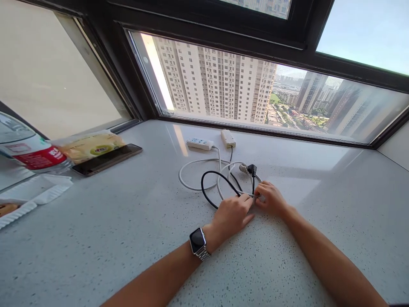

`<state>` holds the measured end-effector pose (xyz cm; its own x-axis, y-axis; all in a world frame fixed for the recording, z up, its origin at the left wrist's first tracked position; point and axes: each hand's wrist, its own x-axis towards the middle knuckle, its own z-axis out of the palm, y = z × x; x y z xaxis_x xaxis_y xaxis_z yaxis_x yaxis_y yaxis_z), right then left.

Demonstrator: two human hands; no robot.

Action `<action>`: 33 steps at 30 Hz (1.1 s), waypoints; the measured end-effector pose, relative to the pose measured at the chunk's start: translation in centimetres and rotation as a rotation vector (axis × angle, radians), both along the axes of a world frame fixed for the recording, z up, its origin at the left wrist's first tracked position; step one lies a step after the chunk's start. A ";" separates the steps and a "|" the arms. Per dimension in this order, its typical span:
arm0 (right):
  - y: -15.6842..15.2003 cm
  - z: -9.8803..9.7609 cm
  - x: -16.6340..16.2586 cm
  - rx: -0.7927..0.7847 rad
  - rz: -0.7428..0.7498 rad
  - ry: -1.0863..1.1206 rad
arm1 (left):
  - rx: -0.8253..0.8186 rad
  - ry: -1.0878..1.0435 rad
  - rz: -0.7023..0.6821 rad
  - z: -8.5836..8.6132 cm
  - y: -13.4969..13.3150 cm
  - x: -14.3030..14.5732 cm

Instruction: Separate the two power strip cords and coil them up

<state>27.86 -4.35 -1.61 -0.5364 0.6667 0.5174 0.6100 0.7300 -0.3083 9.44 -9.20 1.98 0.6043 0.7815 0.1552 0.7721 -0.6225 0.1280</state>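
Tangled cords lie on the speckled white counter, a white cord [180, 177] and a black cord [202, 184] looping over each other. The white cord runs to a white power strip [198, 144], the black one to a cream power strip [228, 138]. A black plug [252, 170] and a pale plug [243, 168] sit side by side just beyond my fingers. My left hand [230, 215], with a watch at its wrist, is closed on the cords where they cross. Close beside it, my right hand [271, 198] pinches the white cord; a small pale piece shows under its fingers.
At the left are a dark phone [108, 159], a yellow packet [91, 145], a large bottle with a red label [38, 155] and a white tray [41, 189] holding brown food. The dark window frame [204, 123] borders the counter's far side.
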 end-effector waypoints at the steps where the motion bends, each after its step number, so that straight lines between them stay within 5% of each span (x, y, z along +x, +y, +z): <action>1: 0.0 0.0 -0.1 0.017 -0.003 0.057 | 0.000 0.018 0.011 0.0 0.0 0.0; 10: 0.6 0.4 0.5 0.206 -0.301 0.590 | -0.028 0.111 0.051 0.5 0.3 -0.4; 21: 0.8 0.1 0.4 0.028 -0.330 0.752 | -0.143 0.179 0.041 1.4 0.5 -1.2; 26: 1.2 -0.2 0.6 -0.055 -0.387 0.846 | -0.204 0.014 -0.091 1.4 0.7 -2.2; 33: 3.4 -1.2 2.4 -0.384 -0.503 1.099 | -0.561 -0.213 -0.200 2.1 2.1 -4.2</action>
